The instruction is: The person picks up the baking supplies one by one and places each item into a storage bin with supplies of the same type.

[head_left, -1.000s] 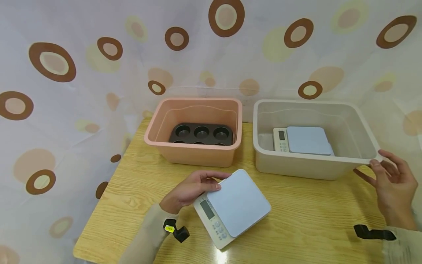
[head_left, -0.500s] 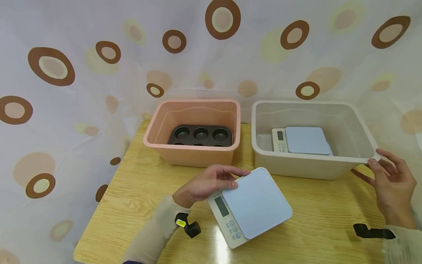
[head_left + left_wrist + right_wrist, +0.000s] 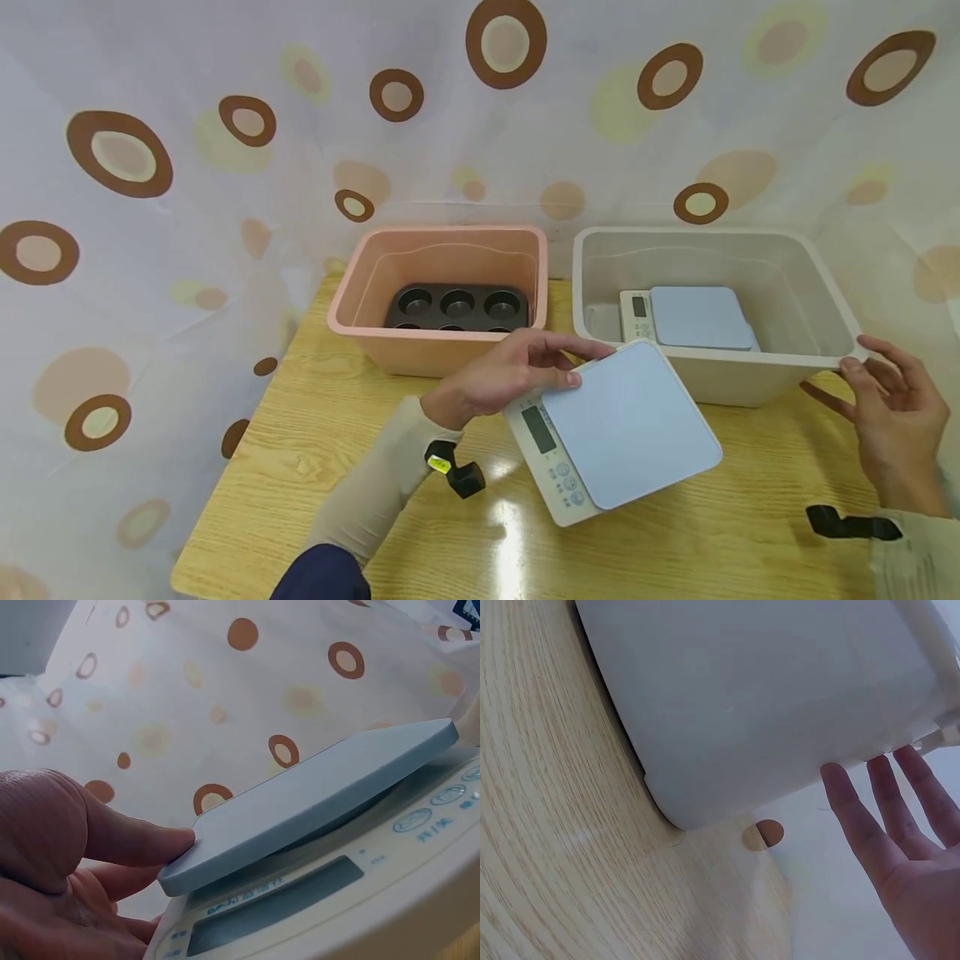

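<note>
My left hand [image 3: 513,372] grips a white kitchen scale [image 3: 633,425] by its far left edge, thumb on the pale blue weighing plate. The scale is tilted and held over the table, its display and buttons toward the left. In the left wrist view the thumb presses the plate's corner beside the dark display [image 3: 277,904]; the fingers go behind the scale. At the right, my right hand [image 3: 900,421] holds the front right corner of a light grey bin [image 3: 750,359], thumb on the rim. Its fingertips [image 3: 838,780] touch the bin's outer wall. A second scale [image 3: 697,317] lies inside that bin.
Left of the grey bin stands a pink bin [image 3: 450,354] with a black muffin tin [image 3: 480,304] inside. Both bins stand at the back of the wooden table [image 3: 300,450], against a patterned curtain [image 3: 225,183]. The table's left edge shows.
My left hand has carried the scale rightward and up toward the grey bin; its top corner now overlaps the bin's front rim in view. My right hand stays at the bin's corner.
</note>
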The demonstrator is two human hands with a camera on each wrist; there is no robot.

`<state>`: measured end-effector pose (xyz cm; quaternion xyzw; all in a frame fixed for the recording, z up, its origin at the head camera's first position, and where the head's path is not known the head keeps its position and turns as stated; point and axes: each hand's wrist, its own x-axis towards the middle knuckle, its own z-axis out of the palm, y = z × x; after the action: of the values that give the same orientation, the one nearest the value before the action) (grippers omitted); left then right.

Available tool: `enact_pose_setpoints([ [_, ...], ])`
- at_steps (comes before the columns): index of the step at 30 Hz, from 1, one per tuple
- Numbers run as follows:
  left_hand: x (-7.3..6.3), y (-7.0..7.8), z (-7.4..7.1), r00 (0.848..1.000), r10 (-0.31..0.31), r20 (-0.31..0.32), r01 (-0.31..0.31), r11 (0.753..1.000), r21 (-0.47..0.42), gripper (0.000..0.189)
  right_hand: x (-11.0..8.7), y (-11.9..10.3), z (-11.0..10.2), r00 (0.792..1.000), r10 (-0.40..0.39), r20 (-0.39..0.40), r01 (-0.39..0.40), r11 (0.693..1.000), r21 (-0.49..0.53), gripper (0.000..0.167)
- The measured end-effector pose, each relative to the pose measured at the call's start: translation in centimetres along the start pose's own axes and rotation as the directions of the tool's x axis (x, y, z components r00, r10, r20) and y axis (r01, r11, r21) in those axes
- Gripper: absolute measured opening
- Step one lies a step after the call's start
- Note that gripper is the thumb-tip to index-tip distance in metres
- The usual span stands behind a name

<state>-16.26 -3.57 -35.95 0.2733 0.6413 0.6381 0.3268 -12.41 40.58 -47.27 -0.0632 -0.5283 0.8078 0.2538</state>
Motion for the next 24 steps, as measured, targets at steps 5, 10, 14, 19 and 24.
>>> enact_pose_setpoints([
  [5,1.7,1.6,-0.5,0.998,0.065,-0.023,-0.065,0.998,0.010,0.052,-0.1,0.0,0.4,1.000,-0.001,-0.003,0.001,1.000,-0.025,0.046],
  [10,2.7,2.4,-1.1,0.997,0.064,-0.038,-0.065,0.997,-0.041,0.053,-0.2,0.1,0.5,1.000,0.011,-0.025,-0.012,0.999,-0.041,0.046],
  [14,3.6,3.1,-1.2,0.998,0.026,-0.055,-0.030,0.997,-0.076,0.053,0.0,0.1,0.4,0.998,0.012,-0.057,-0.014,0.999,-0.044,0.046],
  [19,5.1,4.2,-1.6,0.998,0.019,-0.055,-0.021,0.999,-0.035,0.053,0.1,0.0,0.4,0.997,0.012,-0.079,-0.017,0.998,-0.055,0.045],
  [24,6.7,5.2,-2.1,0.997,0.067,-0.042,-0.067,0.998,-0.006,0.054,0.0,0.0,0.3,0.997,0.021,-0.075,-0.024,0.999,-0.040,0.046],
])
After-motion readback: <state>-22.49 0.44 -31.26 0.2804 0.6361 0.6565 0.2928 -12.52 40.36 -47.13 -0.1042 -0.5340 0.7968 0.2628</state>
